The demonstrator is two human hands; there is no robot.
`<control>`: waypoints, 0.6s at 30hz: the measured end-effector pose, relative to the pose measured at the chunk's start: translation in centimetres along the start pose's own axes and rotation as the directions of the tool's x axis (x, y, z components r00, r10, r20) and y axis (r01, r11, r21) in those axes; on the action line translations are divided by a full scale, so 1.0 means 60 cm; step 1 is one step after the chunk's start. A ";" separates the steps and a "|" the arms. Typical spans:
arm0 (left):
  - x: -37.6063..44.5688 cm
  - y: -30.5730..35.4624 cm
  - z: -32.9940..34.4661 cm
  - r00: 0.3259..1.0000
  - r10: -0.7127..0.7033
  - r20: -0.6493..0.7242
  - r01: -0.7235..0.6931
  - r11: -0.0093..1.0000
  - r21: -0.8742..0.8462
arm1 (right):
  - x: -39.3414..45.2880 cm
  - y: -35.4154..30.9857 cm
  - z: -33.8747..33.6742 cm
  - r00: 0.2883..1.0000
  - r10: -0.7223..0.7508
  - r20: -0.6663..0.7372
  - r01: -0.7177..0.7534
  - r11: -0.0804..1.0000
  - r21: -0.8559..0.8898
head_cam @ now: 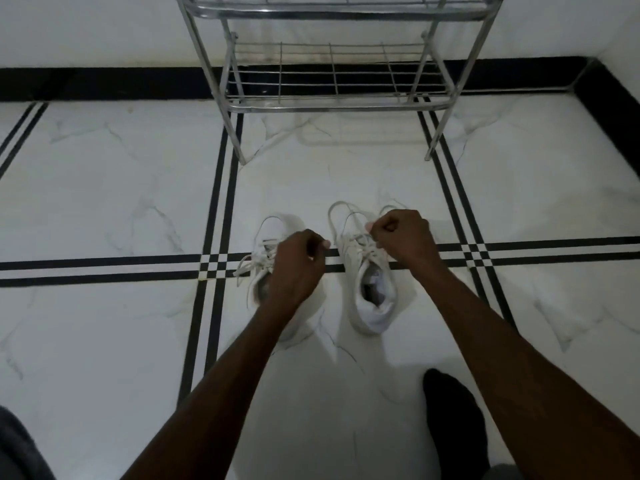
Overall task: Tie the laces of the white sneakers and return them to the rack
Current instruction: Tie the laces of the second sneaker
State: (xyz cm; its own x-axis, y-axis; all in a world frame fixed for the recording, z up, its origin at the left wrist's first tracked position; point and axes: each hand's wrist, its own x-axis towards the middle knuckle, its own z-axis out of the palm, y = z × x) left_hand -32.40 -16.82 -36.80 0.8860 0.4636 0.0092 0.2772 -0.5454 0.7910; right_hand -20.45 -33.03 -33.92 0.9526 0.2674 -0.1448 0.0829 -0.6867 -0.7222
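Note:
Two white sneakers stand side by side on the tiled floor, toes pointing away from me. The left sneaker is partly hidden under my left hand, whose fingers are closed; a lace end seems pinched in them. My right hand is closed on the laces of the right sneaker, with loops standing up over its toe. The left sneaker's laces hang loose to the left.
A metal shoe rack stands ahead against the white wall, its lower wire shelf bare. My foot in a black sock rests on the floor at lower right. Black stripes cross the white marble floor.

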 end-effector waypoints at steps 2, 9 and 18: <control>0.001 0.014 0.040 0.993 -0.033 0.110 0.039 0.998 -0.051 | 0.004 0.030 -0.019 0.995 0.099 -0.018 -0.100 0.993 -0.060; 0.016 0.032 0.098 0.969 -0.024 0.248 0.039 0.997 -0.059 | -0.011 0.082 0.007 0.974 0.151 0.171 -0.138 0.987 -0.082; 0.019 0.034 0.096 0.990 -0.042 0.132 0.044 0.999 -0.011 | -0.014 0.069 0.027 0.998 0.044 0.042 -0.046 0.999 0.026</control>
State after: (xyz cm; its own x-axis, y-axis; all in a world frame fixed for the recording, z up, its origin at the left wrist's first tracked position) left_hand -28.71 -21.45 -38.70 0.9149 0.3897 -0.1052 0.3119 -0.5171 0.7971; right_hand -21.37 -35.03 -37.90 0.9421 0.2651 -0.2053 0.0318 -0.6803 -0.7323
